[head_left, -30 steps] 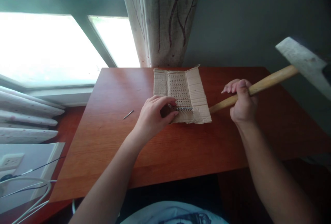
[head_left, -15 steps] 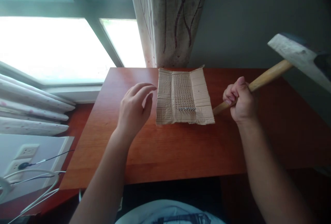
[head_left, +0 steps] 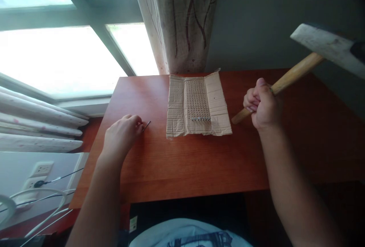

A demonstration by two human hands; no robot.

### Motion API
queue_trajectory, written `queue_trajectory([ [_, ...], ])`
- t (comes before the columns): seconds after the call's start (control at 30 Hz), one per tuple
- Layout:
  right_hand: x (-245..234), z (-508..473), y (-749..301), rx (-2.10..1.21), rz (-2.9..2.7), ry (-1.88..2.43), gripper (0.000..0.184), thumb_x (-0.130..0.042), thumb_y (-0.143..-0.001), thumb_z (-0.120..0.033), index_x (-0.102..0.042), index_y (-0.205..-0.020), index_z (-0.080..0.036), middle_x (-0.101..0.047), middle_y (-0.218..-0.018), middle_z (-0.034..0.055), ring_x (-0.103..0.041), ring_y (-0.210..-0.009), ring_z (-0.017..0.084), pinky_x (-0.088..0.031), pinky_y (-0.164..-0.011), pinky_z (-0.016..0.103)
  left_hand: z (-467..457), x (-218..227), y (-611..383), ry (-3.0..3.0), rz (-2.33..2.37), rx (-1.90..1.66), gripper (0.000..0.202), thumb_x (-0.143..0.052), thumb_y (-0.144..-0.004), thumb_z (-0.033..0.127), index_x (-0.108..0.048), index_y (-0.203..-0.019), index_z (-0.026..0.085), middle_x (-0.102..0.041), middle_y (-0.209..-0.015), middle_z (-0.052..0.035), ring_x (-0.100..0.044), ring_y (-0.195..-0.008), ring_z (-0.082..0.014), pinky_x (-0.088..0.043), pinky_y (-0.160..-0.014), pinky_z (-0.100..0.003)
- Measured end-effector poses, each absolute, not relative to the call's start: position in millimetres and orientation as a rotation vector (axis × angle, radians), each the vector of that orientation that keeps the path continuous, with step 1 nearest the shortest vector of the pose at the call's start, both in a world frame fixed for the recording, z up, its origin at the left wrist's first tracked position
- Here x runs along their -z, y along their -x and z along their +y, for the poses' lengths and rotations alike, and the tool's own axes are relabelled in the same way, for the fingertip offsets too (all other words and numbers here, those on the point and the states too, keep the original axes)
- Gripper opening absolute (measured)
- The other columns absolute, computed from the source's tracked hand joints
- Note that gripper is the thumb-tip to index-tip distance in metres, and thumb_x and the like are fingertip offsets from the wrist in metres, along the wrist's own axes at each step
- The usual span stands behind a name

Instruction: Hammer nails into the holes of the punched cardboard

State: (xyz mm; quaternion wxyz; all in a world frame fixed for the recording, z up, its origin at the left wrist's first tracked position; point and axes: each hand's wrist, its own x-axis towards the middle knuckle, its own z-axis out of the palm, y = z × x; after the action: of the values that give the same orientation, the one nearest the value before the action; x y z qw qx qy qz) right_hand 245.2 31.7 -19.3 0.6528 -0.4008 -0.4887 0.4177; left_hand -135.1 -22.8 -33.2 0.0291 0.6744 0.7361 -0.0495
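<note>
A flattened cardboard piece [head_left: 216, 106] lies on the reddish wooden table [head_left: 199, 163], with a grid of holes down its middle and a short row of nails [head_left: 200, 118] stuck near its front edge. My left hand [head_left: 122, 135] rests on the table to the left of the cardboard, fingers curled and pinched on a loose nail [head_left: 146, 125]. My right hand [head_left: 264, 106] is fisted round the wooden handle of a hammer [head_left: 319, 55], whose grey head is raised at the upper right.
A curtain [head_left: 182, 19] hangs behind the table beside a bright window [head_left: 57, 57]. A wall socket [head_left: 40, 171] with white cables sits at the lower left. Folded white fabric [head_left: 34, 125] lies left of the table.
My left hand left the nail row on the cardboard, swung left and came down on the loose nail. The hammer stayed raised in my right hand.
</note>
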Motion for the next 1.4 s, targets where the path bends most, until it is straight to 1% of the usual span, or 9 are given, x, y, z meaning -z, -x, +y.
queue_trajectory([
  [0.17,20,31,-243,-0.924,-1.104,0.907,0.062,-0.069,-0.089,-0.058,-0.031,-0.054,-0.024,-0.025,-0.045,-0.0082,-0.021,-0.036,0.007,-0.013,-0.037,0.029,-20,37,135,-2.15,2.265,0.255,0.032,-0.046,-0.097,0.042,-0.071,-0.089,0.024,-0.075,-0.1,-0.0126,-0.071,-0.087,-0.0323,-0.04,-0.058,-0.034],
  [0.37,17,29,-238,-0.907,-1.133,0.952,0.062,-0.07,-0.088,-0.058,-0.031,-0.052,-0.024,-0.023,-0.045,-0.0076,-0.021,-0.036,0.007,-0.013,-0.037,0.029,-27,31,131,-2.092,2.201,0.06,0.029,-0.05,-0.096,0.046,-0.07,-0.099,0.026,-0.076,-0.105,-0.0096,-0.072,-0.094,-0.0319,-0.043,-0.063,-0.035],
  [0.47,17,29,-235,-0.899,-1.127,0.971,0.062,-0.071,-0.087,-0.058,-0.032,-0.052,-0.024,-0.024,-0.045,-0.0074,-0.02,-0.037,0.007,-0.013,-0.037,0.029,-30,29,125,-2.114,2.147,0.121,0.03,-0.051,-0.095,0.048,-0.071,-0.099,0.026,-0.074,-0.108,-0.0095,-0.071,-0.09,-0.0312,-0.044,-0.062,-0.035],
  [0.73,20,28,-236,-0.89,-1.121,0.957,0.062,-0.07,-0.088,-0.056,-0.031,-0.053,-0.023,-0.023,-0.046,-0.0078,-0.022,-0.037,0.006,-0.014,-0.038,0.027,-27,40,116,-2.281,2.068,0.213,0.027,-0.043,-0.098,0.03,-0.069,-0.092,0.022,-0.074,-0.1,-0.0117,-0.071,-0.083,-0.0282,-0.039,-0.06,-0.033],
  [0.83,20,28,-237,-0.888,-1.113,0.959,0.062,-0.069,-0.089,-0.056,-0.03,-0.053,-0.023,-0.024,-0.046,-0.0079,-0.022,-0.037,0.006,-0.014,-0.038,0.027,-23,42,118,-2.254,2.047,-0.072,0.017,-0.051,-0.091,0.026,-0.066,-0.089,0.02,-0.073,-0.091,-0.0087,-0.068,-0.077,-0.0255,-0.042,-0.062,-0.033],
  [0.93,19,28,-237,-0.891,-1.116,0.953,0.062,-0.069,-0.088,-0.056,-0.031,-0.054,-0.023,-0.024,-0.046,-0.008,-0.022,-0.036,0.006,-0.014,-0.037,0.027,-20,35,114,-2.037,1.856,-0.765,0.007,-0.064,-0.082,0.024,-0.065,-0.087,0.02,-0.07,-0.081,-0.0029,-0.066,-0.071,-0.0192,-0.049,-0.066,-0.031],
  [1.07,18,27,-236,-0.892,-1.124,0.944,0.061,-0.069,-0.089,-0.055,-0.031,-0.053,-0.023,-0.024,-0.046,-0.0078,-0.022,-0.036,0.007,-0.014,-0.038,0.028,-17,15,92,-1.606,1.377,-1.391,0.017,-0.075,-0.075,0.019,-0.062,-0.087,0.019,-0.069,-0.08,-0.0002,-0.068,-0.074,-0.0147,-0.054,-0.067,-0.026],
  [1.2,18,27,-236,-0.881,-1.122,0.954,0.06,-0.069,-0.089,-0.054,-0.031,-0.053,-0.023,-0.024,-0.045,-0.0077,-0.022,-0.036,0.007,-0.014,-0.038,0.028,-12,4,61,-1.552,1.132,-1.383,0.018,-0.077,-0.076,0.015,-0.066,-0.09,0.018,-0.071,-0.082,-0.0013,-0.067,-0.073,-0.0128,-0.056,-0.068,-0.025],
  [1.4,17,26,-235,-0.868,-1.112,0.981,0.061,-0.069,-0.089,-0.054,-0.03,-0.053,-0.023,-0.024,-0.045,-0.0076,-0.021,-0.036,0.007,-0.014,-0.038,0.028,-5,16,39,-1.767,1.151,-1.296,0.01,-0.076,-0.081,0.019,-0.073,-0.09,0.016,-0.072,-0.082,-0.0028,-0.063,-0.072,-0.0123,-0.051,-0.066,-0.025],
])
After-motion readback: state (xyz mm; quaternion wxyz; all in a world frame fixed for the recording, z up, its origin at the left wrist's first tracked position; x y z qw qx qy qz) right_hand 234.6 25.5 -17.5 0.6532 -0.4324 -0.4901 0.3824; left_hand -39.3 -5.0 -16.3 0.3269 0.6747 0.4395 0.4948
